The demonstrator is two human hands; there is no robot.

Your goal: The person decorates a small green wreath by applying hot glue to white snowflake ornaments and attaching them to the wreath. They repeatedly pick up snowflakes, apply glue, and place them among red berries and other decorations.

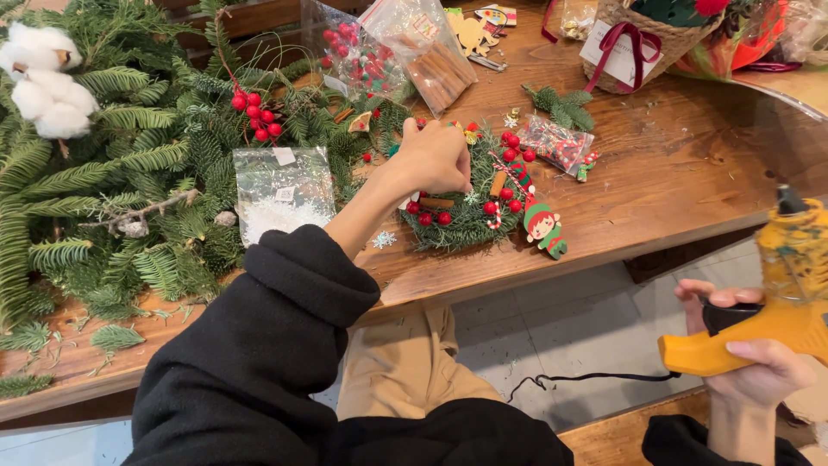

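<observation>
A heap of fir branches (112, 173) spreads beyond the left hand (435, 160), whose curled fingers press the small wreath (470, 211), hiding its middle; their grip is unclear. The right hand (750, 362) clasps a yellow glue gun (776, 302), partly cut off.

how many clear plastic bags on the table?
4: a flat bag of white flakes on the greenery, a bag of red and green beads, a bag of cinnamon sticks beside it, and a small bag right of the wreath. Others may be hidden.
</observation>
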